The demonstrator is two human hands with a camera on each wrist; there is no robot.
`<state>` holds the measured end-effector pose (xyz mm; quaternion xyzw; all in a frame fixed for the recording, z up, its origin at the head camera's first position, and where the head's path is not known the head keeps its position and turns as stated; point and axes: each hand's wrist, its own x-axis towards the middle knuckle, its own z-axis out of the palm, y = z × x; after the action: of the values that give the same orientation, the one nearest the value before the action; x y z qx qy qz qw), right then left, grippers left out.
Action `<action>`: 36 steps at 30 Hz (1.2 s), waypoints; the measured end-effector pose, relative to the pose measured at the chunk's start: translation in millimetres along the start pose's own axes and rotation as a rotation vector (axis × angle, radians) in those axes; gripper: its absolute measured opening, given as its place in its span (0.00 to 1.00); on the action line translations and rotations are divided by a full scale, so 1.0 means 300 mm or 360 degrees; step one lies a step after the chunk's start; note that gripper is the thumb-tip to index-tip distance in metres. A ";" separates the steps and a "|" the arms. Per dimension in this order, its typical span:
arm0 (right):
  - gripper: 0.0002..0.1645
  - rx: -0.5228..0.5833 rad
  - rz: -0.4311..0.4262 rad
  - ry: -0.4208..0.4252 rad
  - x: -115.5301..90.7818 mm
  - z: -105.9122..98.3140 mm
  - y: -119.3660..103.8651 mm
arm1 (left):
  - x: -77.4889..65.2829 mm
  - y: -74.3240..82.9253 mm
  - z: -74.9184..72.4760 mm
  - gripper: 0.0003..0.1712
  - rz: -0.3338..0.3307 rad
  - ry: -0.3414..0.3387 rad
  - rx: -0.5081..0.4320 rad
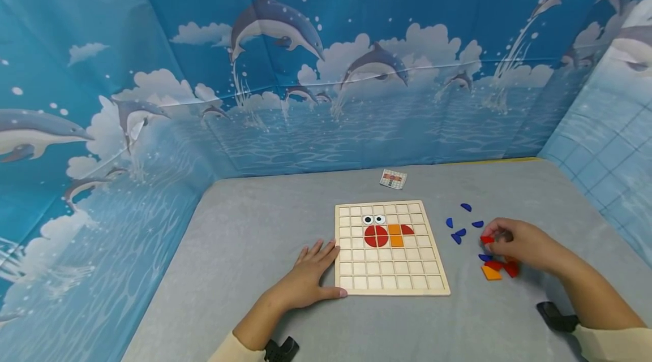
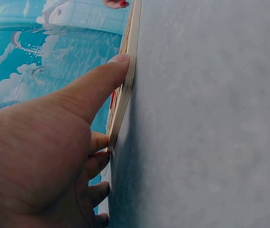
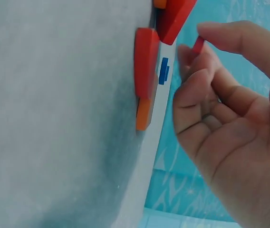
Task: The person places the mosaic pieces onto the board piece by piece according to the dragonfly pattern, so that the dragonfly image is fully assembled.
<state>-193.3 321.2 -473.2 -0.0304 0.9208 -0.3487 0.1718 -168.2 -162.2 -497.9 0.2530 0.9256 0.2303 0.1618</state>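
A wooden grid board [image 1: 387,283] lies on the grey table. Set in its cells are red quarter-circle pieces [image 1: 376,236] forming a disc, orange squares [image 1: 395,235], another red quarter piece [image 1: 407,230] and two eye pieces [image 1: 379,219]. My left hand [image 1: 304,281] rests at the board's left edge, fingers spread and thumb touching the near left corner. To the right of the board, my right hand [image 1: 527,245] pinches a small red piece [image 3: 198,45] between thumb and fingertips, above the table. The held piece's full outline is partly hidden by the fingers.
Blue half-round pieces [image 1: 466,207] lie scattered right of the board. Red pieces [image 3: 146,61] and an orange piece [image 1: 491,273] are heaped below my right hand. A small pattern card [image 1: 393,179] lies behind the board. A dolphin-printed curtain [image 1: 326,136] encloses the table.
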 end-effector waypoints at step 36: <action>0.13 0.0072 -0.0264 0.0162 -0.022 0.088 -0.182 | -0.003 0.008 0.000 0.57 -0.0012 0.0009 0.0014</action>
<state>-181.8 264.3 -454.1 -0.0849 0.9145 -0.3837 0.0959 -166.6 -160.9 -496.4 0.2497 0.9280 0.2263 0.1589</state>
